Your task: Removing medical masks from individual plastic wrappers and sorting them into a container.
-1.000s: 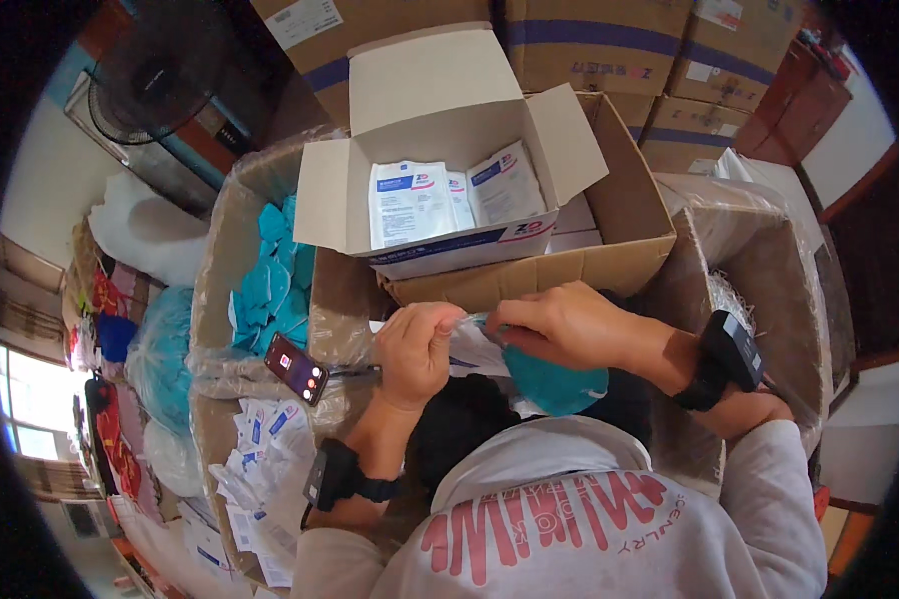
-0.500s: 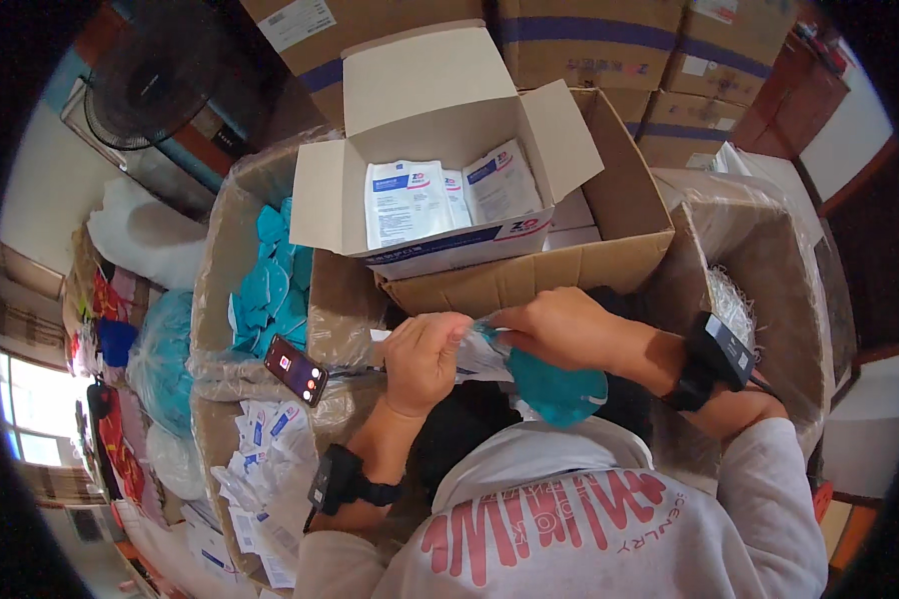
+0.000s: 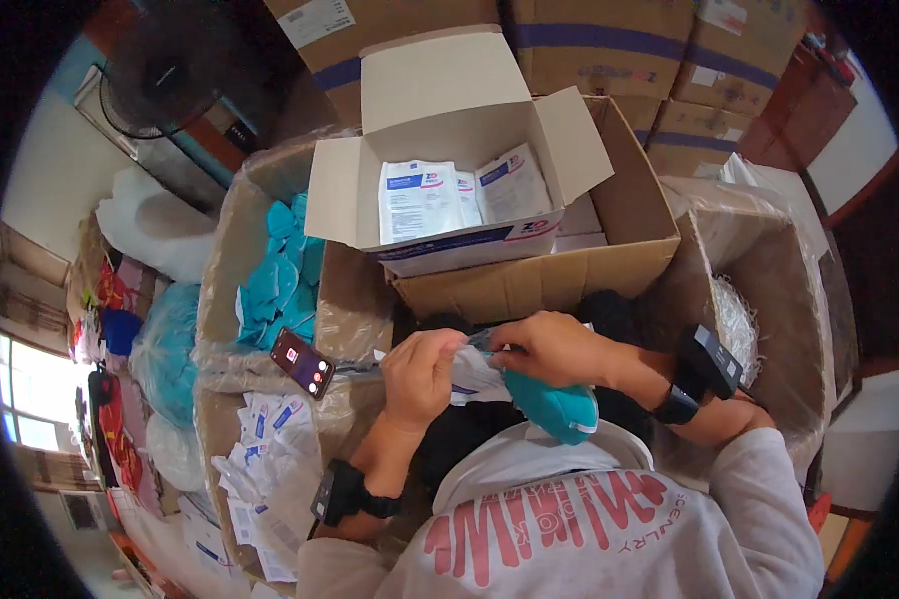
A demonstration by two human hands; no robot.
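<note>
Teal mask (image 3: 554, 407) has been turned more edge-on over the last half second; handling looks unfinished, mask not released. It is hung just on the near side of the right hand (image 3: 554, 349), edge apparently pinched by its fingers. Left hand (image 3: 418, 379): fingers bunched, grip can't be told. Far side: blue-and-pink labels printed on white packets (image 3: 418, 202) in open carton (image 3: 445, 75); fine print unreadable.
</note>
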